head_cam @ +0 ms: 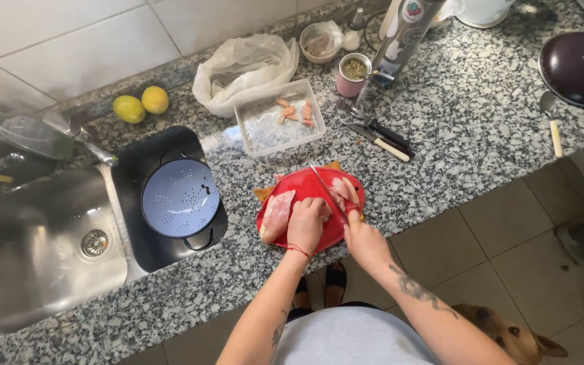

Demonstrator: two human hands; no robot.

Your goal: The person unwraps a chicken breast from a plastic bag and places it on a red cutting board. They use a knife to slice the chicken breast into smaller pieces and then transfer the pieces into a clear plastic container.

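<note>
On the granite counter (454, 135), just right of the steel sink (42, 243), a red cutting board (305, 186) carries pale pink raw chicken: one long piece (277, 213) lies at the board's left edge, its long axis running from near-left up toward far-right, and smaller pieces (343, 189) sit at the board's right side. The left hand (307, 222) lies palm down with fingers curled over the meat at the middle of the board, pressing it rather than gripping around it. The right hand (361, 236) is closed around the handle of a knife (326, 189), whose thin blade slants from the hand up and leftward, its tip pointing to the far edge of the board, passing between the left hand's fingers and the smaller pieces. A blue colander (180, 198) sits in a dark basin beside the board, and a clear tray (278, 118) holding a few meat scraps stands just behind it. A brown dog (508, 334) waits on the tiled floor at the person's right.
</note>
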